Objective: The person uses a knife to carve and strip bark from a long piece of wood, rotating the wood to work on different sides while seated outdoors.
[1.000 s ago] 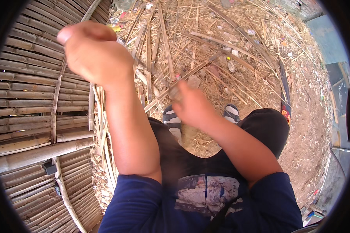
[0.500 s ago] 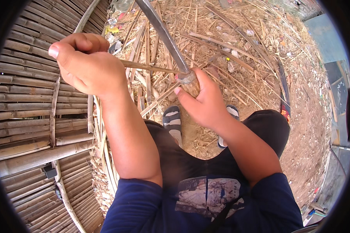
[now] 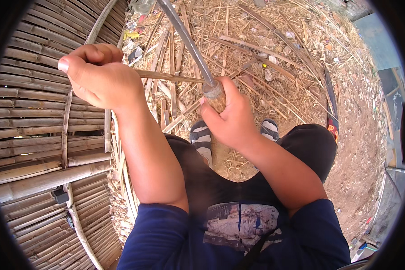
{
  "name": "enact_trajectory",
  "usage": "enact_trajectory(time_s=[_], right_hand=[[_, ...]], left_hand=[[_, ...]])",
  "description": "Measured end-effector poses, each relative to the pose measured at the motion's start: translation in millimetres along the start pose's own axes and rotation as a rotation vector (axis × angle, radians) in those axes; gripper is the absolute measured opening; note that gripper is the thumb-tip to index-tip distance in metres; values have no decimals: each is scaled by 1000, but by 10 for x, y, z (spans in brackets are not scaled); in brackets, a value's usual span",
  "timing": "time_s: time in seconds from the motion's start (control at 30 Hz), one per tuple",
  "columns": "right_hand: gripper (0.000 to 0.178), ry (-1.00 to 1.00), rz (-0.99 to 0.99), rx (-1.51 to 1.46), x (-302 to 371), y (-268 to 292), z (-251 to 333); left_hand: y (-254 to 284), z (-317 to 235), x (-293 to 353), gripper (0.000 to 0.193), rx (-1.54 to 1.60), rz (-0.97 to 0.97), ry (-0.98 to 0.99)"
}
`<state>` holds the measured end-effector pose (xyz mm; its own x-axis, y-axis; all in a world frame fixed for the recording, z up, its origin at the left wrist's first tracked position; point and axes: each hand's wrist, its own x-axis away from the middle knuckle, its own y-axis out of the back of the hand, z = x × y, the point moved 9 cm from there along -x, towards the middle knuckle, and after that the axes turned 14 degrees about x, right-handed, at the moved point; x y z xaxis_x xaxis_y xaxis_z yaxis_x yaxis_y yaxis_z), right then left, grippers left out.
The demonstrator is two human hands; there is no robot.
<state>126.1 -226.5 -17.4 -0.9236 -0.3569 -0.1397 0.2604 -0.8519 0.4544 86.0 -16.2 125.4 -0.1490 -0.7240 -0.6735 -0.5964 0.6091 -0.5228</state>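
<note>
My right hand (image 3: 233, 118) is wrapped around the wooden handle (image 3: 215, 96) of a long knife. Its narrow dark metal blade (image 3: 187, 41) points up and away to the left, and the tip runs out of the picture. A thin bamboo strip (image 3: 172, 77) lies crosswise between my hands, with its right end meeting the base of the blade. Whether the strip touches the edge or passes behind it, I cannot tell. My left hand (image 3: 104, 77) is closed on the strip's other end, palm turned inward, and its fingers hide that part.
A wall of bamboo slats (image 3: 36, 105) rises close on the left. Split bamboo pieces (image 3: 256, 53) and straw litter the ground ahead. My sandalled feet (image 3: 201, 137) stand below my hands. A long dark object with a red-orange end (image 3: 332, 126) lies by my right knee.
My right hand and the knife have shifted slightly left, so the knife's handle is a little nearer my left hand. My left hand has barely moved and keeps its grip on the strip.
</note>
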Motion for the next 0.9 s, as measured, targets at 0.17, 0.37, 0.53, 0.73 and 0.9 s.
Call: enact_trajectory(time_s=[0.17,0.37,0.53,0.73,0.9], right_hand=[[37,-142,267,396,147,-596,-806],[39,-212,173,172,-74,-225,-663],[34,-23,39,-130,28,-138,-73],[44,-45,286,291,108,-694,-465],[40,-13,208,141,64,-365,-207]], left_hand=[[16,95,-3,47,-55,-23,138],[-16,64,44,46,-29,-25,117],[-27,29,30,44,-46,-15,114],[137,77,-38,45,-48,-73,103],[86,81,-28,49,22,-24,65]])
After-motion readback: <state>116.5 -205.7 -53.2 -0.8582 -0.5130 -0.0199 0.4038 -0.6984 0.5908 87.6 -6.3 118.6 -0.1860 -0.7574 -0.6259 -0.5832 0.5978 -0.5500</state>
